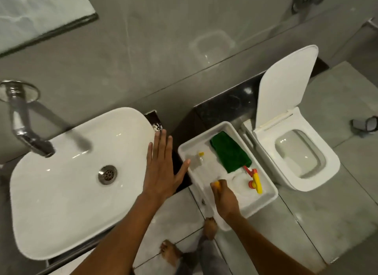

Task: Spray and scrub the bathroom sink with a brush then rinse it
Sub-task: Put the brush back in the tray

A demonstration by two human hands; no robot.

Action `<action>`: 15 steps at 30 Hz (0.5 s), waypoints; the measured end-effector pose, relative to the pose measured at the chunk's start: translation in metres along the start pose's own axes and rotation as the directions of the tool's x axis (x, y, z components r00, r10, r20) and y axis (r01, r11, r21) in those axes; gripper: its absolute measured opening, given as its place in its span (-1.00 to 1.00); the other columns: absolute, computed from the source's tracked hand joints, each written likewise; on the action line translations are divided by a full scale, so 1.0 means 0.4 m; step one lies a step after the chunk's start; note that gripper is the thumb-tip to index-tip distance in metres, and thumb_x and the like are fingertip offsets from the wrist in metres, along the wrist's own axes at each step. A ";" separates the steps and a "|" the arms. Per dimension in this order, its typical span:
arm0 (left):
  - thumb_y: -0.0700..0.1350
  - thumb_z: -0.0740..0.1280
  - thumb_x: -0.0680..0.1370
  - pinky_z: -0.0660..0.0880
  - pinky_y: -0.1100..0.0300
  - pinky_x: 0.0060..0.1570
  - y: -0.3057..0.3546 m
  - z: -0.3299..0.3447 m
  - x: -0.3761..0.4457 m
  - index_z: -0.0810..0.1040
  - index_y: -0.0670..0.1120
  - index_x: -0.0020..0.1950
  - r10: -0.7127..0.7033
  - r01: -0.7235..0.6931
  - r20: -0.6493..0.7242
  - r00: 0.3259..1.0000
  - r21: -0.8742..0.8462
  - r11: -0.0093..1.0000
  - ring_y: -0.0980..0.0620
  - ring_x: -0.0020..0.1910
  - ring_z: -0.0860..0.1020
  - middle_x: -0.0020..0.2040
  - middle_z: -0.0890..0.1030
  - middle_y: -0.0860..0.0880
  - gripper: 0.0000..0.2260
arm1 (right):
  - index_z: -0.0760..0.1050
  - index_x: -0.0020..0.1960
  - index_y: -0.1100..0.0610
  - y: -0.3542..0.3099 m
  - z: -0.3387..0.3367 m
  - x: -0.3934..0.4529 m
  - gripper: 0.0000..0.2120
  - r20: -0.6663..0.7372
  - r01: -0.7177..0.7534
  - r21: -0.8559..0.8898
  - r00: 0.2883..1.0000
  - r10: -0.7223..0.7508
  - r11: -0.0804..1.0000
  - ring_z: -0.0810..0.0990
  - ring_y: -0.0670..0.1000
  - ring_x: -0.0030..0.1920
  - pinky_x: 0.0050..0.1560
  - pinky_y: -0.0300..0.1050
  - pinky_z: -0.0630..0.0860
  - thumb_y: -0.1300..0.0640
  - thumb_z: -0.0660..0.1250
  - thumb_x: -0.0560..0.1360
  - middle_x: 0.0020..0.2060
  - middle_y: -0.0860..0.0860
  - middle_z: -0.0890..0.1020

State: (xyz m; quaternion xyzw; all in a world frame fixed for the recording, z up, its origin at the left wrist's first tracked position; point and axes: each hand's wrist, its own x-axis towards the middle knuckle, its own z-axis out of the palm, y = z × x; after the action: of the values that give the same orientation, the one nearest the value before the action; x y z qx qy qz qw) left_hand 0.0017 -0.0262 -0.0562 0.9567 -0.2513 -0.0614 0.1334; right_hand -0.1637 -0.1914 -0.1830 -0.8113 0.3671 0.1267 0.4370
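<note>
So, largest first.
Sink [61,184]: white basin, looks dry, tap [26,129] above it, drain [107,174] bare.
Tray [263,201]: just right of sink, holds green cloth [229,152], a spray bottle [254,179] with red-yellow nozzle, and a pale blurred item.
Left hand [161,172]: flat, fingers spread wide, empty, over sink's right rim.
Right hand [225,195]: in tray, closed on something yellow [216,184], likely the brush handle; can't confirm.
Tip: lift straight out, clear the tray wall, don't knock the bottle.
</note>
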 end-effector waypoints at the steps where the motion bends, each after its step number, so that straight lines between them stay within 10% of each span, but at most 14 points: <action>1: 0.43 0.03 0.67 -0.08 -0.19 0.73 0.005 0.000 0.000 -0.05 -0.08 0.76 -0.012 0.012 0.014 1.000 0.019 1.000 -0.05 0.76 -0.25 0.78 -0.19 -0.06 -0.16 | 0.43 0.18 0.04 0.008 0.015 0.018 -0.79 -0.008 -0.007 0.003 1.000 0.007 1.000 0.62 0.07 0.03 0.18 -0.04 0.53 -0.09 0.17 0.76 0.02 -0.01 0.60; 15: 0.35 0.11 0.70 -0.05 -0.22 0.72 0.001 0.014 0.007 0.16 -0.05 0.73 -0.019 0.018 -0.032 0.999 -0.038 0.999 -0.04 0.77 -0.20 0.79 -0.04 -0.05 -0.28 | 0.54 0.39 0.28 0.009 0.096 0.129 -0.71 -0.064 -0.102 0.075 0.992 0.106 0.992 0.61 0.22 0.34 0.49 0.12 0.48 0.17 0.20 0.76 0.30 0.23 0.65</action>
State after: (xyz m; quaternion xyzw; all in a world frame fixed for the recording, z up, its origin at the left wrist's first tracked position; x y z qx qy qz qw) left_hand 0.0030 -0.0292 -0.0616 0.9572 -0.2390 -0.0520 0.1548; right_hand -0.1260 -0.1868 -0.2349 -0.7786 0.4278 0.1085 0.4461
